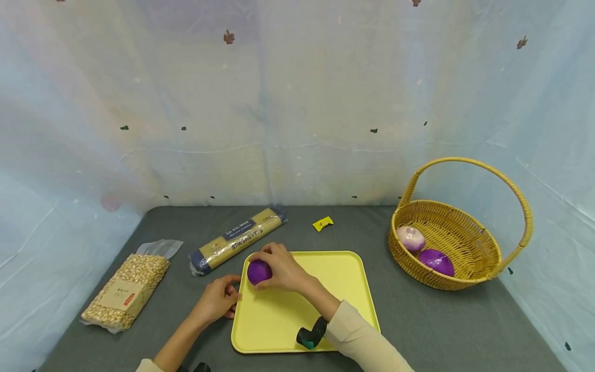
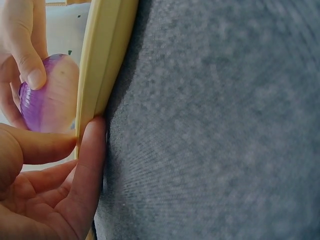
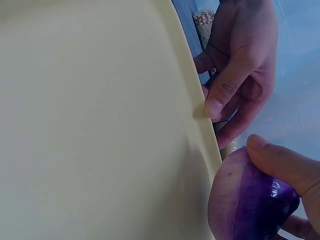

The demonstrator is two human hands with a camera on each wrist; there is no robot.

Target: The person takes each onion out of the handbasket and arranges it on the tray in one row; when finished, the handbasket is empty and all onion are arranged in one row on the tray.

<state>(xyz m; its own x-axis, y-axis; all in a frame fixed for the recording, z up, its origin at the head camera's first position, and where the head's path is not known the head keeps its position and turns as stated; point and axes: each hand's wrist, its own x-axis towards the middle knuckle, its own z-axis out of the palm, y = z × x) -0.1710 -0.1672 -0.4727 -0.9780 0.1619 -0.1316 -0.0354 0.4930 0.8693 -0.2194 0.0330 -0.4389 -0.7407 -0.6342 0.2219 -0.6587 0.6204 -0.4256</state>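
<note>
Fabric [image 1: 297,77] is hanging behind and beside a grey-covered table [image 1: 418,325]. On the table's right side, a wicker basket [image 1: 465,240] is standing with its handle up. A yellow tray [image 1: 337,276] is lying flat near the middle. At the left, a clear bag of kernels [image 1: 127,289] is resting on its back, and a spaghetti packet [image 1: 239,240] is lying at an angle beyond the tray's far left corner.

The left hand [image 1: 218,297] is pinching the tray's left rim between thumb and fingers. The right hand [image 1: 281,268] is gripping a purple onion [image 1: 259,272] at that far left corner; whether the onion is bearing on the tray or sitting just above it, I cannot tell. Inside the basket, a pale onion [image 1: 411,238] and a purple-skinned one [image 1: 437,262] are lying close together at the left. Smallest of all, a yellow wrapped sweet [image 1: 323,223] is lying behind the tray.

As a judgement, the onion is risking a roll over the low rim, since its rounded, glossy skin is offering little to stop it if the fingers loosen. A tug from the left hand could also be tilting the tray under it.
</note>
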